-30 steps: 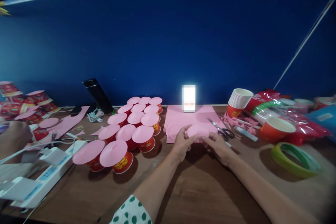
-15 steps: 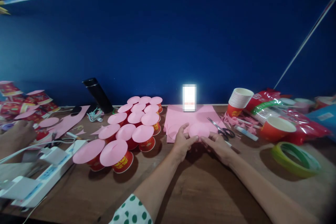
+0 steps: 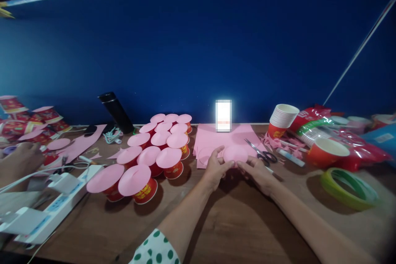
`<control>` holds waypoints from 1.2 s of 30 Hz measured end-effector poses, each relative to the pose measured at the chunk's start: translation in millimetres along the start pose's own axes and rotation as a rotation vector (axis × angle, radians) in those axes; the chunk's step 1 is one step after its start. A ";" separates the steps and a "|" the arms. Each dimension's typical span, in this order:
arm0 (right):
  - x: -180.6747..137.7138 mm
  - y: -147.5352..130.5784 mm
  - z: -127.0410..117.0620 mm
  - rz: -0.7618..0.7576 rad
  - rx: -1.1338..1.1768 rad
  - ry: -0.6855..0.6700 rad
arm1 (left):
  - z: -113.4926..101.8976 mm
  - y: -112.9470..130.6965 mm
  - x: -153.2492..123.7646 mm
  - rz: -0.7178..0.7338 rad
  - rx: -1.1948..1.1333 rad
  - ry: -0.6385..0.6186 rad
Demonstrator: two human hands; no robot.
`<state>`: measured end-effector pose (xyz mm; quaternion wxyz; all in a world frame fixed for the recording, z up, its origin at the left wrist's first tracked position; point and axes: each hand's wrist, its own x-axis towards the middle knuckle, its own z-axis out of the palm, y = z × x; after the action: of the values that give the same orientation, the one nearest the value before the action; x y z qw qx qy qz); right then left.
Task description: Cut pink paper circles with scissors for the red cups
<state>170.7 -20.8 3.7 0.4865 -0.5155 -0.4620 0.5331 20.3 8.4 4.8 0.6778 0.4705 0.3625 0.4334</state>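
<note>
Over the wooden table (image 3: 216, 231), the left hand (image 3: 215, 170) and right hand (image 3: 257, 174) are mostly closed, thumbs nearly meeting, pinching a pink paper disc (image 3: 235, 154) by its near edge; the left forefinger lifts clear. Uneven thumb pressure could crease the disc. Left of the hands, a wide swing of that forearm might topple the nearest disc-topped cup (image 3: 144, 192). The scissors (image 3: 262, 153), just beyond the right hand, could be nudged. The disc hides its own underside and some fingertips; the pink sheets (image 3: 244, 132) behind are partly covered. Farther back, a bright upright rectangle (image 3: 223, 116) is pixelated, unreadable.
</note>
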 end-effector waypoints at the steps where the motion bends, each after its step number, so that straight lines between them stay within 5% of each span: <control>1: 0.0 0.4 0.0 -0.002 0.003 0.002 | 0.1 0.1 -0.1 0.001 -0.002 0.000; 36: -2.8 -4.5 -2.8 -0.026 -0.038 0.005 | 3.2 1.8 -0.3 0.008 -0.034 0.033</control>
<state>173.7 -23.2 8.3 0.4848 -0.5197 -0.4774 0.5166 22.6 7.4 7.5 0.6781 0.4531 0.3641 0.4497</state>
